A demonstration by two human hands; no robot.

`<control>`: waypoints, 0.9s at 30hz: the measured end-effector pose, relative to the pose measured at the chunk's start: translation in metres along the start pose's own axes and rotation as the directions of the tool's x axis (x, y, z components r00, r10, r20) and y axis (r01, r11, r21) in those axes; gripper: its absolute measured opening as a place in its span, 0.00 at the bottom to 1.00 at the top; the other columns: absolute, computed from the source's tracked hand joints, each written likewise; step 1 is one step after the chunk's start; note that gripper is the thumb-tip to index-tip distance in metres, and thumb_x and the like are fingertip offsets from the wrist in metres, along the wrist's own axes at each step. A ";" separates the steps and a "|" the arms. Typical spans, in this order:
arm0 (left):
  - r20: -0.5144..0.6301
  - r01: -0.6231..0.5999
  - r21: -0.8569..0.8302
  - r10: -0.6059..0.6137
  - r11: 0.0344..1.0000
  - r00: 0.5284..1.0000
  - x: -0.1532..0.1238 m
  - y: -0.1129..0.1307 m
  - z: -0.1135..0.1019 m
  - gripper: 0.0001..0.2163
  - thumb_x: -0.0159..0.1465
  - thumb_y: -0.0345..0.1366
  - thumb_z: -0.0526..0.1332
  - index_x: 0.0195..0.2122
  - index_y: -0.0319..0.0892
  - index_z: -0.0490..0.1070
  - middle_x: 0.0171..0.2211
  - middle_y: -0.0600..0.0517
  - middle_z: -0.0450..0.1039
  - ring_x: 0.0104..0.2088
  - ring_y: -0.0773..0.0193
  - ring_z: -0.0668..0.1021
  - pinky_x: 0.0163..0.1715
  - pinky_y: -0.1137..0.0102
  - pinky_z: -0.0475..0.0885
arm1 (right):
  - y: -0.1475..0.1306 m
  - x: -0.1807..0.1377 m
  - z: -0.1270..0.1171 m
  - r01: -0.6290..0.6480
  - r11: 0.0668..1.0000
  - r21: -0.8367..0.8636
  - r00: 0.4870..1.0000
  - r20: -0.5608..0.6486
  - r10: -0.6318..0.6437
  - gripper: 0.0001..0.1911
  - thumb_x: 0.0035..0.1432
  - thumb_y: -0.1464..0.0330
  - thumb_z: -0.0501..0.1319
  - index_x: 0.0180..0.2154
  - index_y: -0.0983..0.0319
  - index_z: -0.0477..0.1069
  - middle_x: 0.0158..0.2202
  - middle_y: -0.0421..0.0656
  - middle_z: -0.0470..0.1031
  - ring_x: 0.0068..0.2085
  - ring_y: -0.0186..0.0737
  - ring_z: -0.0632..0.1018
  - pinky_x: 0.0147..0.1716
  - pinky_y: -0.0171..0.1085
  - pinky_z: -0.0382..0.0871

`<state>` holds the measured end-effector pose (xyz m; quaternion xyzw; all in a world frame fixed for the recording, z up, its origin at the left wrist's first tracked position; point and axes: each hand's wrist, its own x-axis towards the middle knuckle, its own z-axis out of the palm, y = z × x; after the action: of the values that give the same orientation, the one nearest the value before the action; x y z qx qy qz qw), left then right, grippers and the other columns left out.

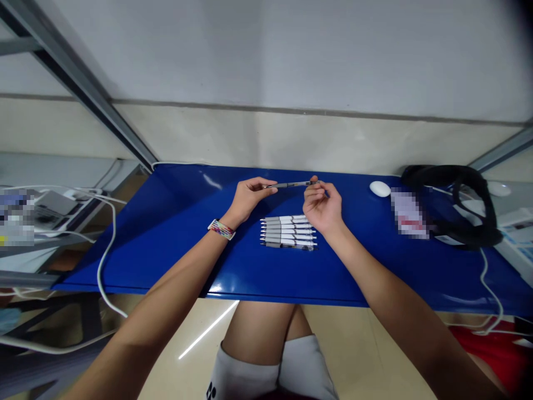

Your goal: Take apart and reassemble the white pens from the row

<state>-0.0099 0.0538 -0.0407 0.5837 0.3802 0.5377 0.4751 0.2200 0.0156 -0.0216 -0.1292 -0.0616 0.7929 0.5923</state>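
Note:
Between my two hands a slim pen with a dark grip and clear body is held level above the blue table. My left hand pinches its left end between thumb and fingers. The fingertips of my right hand close on its other end, palm turned partly up. Below them lies a row of several white pens with grey grips, side by side, tips to the left. At the near side of that row is a darker, clear-bodied pen. My right hand hides some of the row's far right end.
On the right of the blue table are a white mouse, a blurred-out packet and a black headband-like strap. White cables hang at the left edge. Metal posts flank the table, with a wall behind.

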 end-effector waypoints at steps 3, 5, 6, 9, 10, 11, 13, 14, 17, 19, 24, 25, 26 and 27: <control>0.001 0.000 0.002 0.000 1.000 1.000 0.000 0.000 0.000 0.13 0.55 0.40 0.80 0.39 0.45 0.87 0.33 0.50 0.82 0.33 0.64 0.78 0.38 0.67 0.73 | 0.000 0.002 -0.004 0.026 0.999 -0.036 0.997 0.068 -0.024 0.11 0.62 0.73 0.64 0.47 0.59 0.76 0.29 0.34 0.79 0.27 0.27 0.79 0.26 0.24 0.78; 0.000 0.002 0.001 -0.002 1.000 1.000 0.000 0.000 0.000 0.12 0.55 0.40 0.80 0.39 0.45 0.87 0.33 0.50 0.82 0.34 0.64 0.78 0.38 0.67 0.74 | -0.001 0.002 -0.005 0.035 0.998 -0.046 0.995 0.092 -0.031 0.12 0.63 0.72 0.64 0.49 0.59 0.76 0.31 0.35 0.80 0.28 0.28 0.80 0.27 0.25 0.79; -0.001 0.003 -0.001 -0.003 1.000 1.000 0.000 0.000 0.000 0.12 0.55 0.40 0.80 0.39 0.45 0.87 0.33 0.50 0.82 0.33 0.64 0.78 0.38 0.67 0.74 | -0.001 0.002 -0.005 0.033 0.998 -0.045 0.995 0.092 -0.029 0.12 0.63 0.72 0.64 0.49 0.59 0.75 0.31 0.35 0.80 0.28 0.28 0.80 0.27 0.25 0.79; -0.003 0.004 -0.013 -0.004 1.000 1.000 -0.001 0.001 0.001 0.11 0.55 0.38 0.80 0.39 0.45 0.87 0.32 0.51 0.82 0.32 0.65 0.77 0.37 0.67 0.73 | 0.000 0.002 -0.004 0.012 1.000 -0.011 0.998 0.060 -0.011 0.11 0.62 0.75 0.62 0.46 0.59 0.75 0.28 0.34 0.78 0.26 0.26 0.78 0.26 0.23 0.77; -0.002 0.004 -0.014 -0.004 1.000 1.000 -0.001 0.001 0.001 0.11 0.55 0.38 0.80 0.39 0.45 0.87 0.32 0.51 0.82 0.32 0.65 0.77 0.37 0.67 0.73 | 0.000 0.002 -0.004 0.010 1.000 0.002 0.999 0.052 -0.010 0.11 0.62 0.75 0.62 0.45 0.59 0.75 0.28 0.34 0.78 0.26 0.26 0.78 0.26 0.22 0.77; -0.003 0.003 -0.012 -0.003 1.000 1.000 -0.001 0.001 0.001 0.11 0.55 0.38 0.80 0.39 0.45 0.87 0.32 0.51 0.82 0.32 0.65 0.77 0.37 0.67 0.73 | 0.001 0.001 -0.003 0.011 1.000 0.009 0.999 0.048 -0.011 0.10 0.63 0.75 0.61 0.45 0.59 0.75 0.28 0.34 0.78 0.26 0.26 0.78 0.26 0.22 0.77; -0.006 0.002 -0.004 -0.002 1.000 1.000 -0.001 0.002 0.000 0.11 0.55 0.38 0.80 0.39 0.45 0.87 0.32 0.51 0.82 0.32 0.65 0.77 0.37 0.67 0.73 | 0.001 0.000 -0.002 0.016 1.000 0.004 0.999 0.046 -0.016 0.10 0.64 0.72 0.62 0.47 0.59 0.76 0.30 0.35 0.78 0.28 0.27 0.79 0.28 0.23 0.78; -0.008 0.002 0.000 -0.002 1.000 1.000 -0.001 0.002 0.000 0.11 0.55 0.38 0.80 0.39 0.45 0.87 0.32 0.51 0.82 0.32 0.65 0.77 0.37 0.67 0.73 | 0.002 0.000 -0.002 0.016 1.000 0.004 0.999 0.042 -0.016 0.11 0.65 0.70 0.62 0.48 0.60 0.76 0.30 0.35 0.79 0.29 0.27 0.79 0.29 0.23 0.78; -0.010 0.002 0.001 -0.002 1.000 1.000 -0.001 0.002 0.000 0.11 0.55 0.39 0.80 0.39 0.45 0.87 0.32 0.51 0.82 0.32 0.65 0.77 0.36 0.67 0.73 | 0.002 0.000 -0.001 -0.002 0.999 0.047 1.000 0.017 0.001 0.11 0.65 0.72 0.60 0.48 0.61 0.76 0.29 0.36 0.78 0.27 0.27 0.79 0.27 0.23 0.78; -0.005 -0.001 -0.002 0.001 1.000 1.000 -0.001 0.002 0.000 0.12 0.55 0.39 0.80 0.39 0.45 0.87 0.32 0.51 0.82 0.32 0.65 0.77 0.36 0.67 0.73 | 0.002 0.000 -0.002 -0.011 0.997 0.076 1.000 0.021 0.009 0.13 0.63 0.76 0.58 0.47 0.60 0.76 0.28 0.36 0.77 0.26 0.27 0.78 0.26 0.23 0.77; 0.000 0.002 -0.011 -0.002 1.000 1.000 -0.001 0.002 0.000 0.12 0.55 0.39 0.80 0.39 0.44 0.87 0.33 0.50 0.83 0.33 0.65 0.78 0.38 0.67 0.73 | 0.001 -0.001 0.000 0.007 0.999 0.034 1.000 0.026 -0.008 0.13 0.64 0.71 0.62 0.50 0.60 0.77 0.30 0.37 0.79 0.28 0.29 0.79 0.27 0.26 0.79; 0.000 0.001 -0.012 -0.001 1.000 1.000 -0.001 0.002 0.000 0.12 0.55 0.39 0.80 0.39 0.44 0.87 0.33 0.50 0.83 0.34 0.64 0.78 0.39 0.67 0.73 | 0.001 -0.001 0.000 0.010 1.000 0.016 1.000 0.011 -0.010 0.12 0.64 0.69 0.63 0.49 0.60 0.77 0.30 0.37 0.79 0.29 0.30 0.79 0.27 0.26 0.79; 0.000 -0.001 -0.013 0.001 1.000 1.000 -0.001 0.002 0.000 0.12 0.55 0.40 0.80 0.39 0.44 0.87 0.34 0.50 0.83 0.34 0.64 0.78 0.39 0.67 0.74 | 0.001 -0.001 0.001 0.012 1.000 -0.003 1.000 -0.005 -0.012 0.11 0.64 0.69 0.64 0.48 0.59 0.77 0.30 0.36 0.79 0.28 0.30 0.79 0.26 0.26 0.79; 0.001 -0.004 -0.012 0.004 1.000 1.000 -0.001 0.002 0.000 0.12 0.55 0.40 0.80 0.39 0.44 0.87 0.34 0.50 0.83 0.34 0.64 0.79 0.40 0.67 0.74 | 0.000 -0.001 0.002 0.016 1.000 -0.023 1.000 -0.020 -0.016 0.09 0.64 0.70 0.64 0.47 0.59 0.77 0.29 0.36 0.78 0.27 0.29 0.78 0.25 0.25 0.78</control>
<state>-0.0102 0.0527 -0.0393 0.5818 0.3756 0.5406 0.4777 0.2196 0.0143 -0.0200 -0.1437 -0.0658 0.7860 0.5977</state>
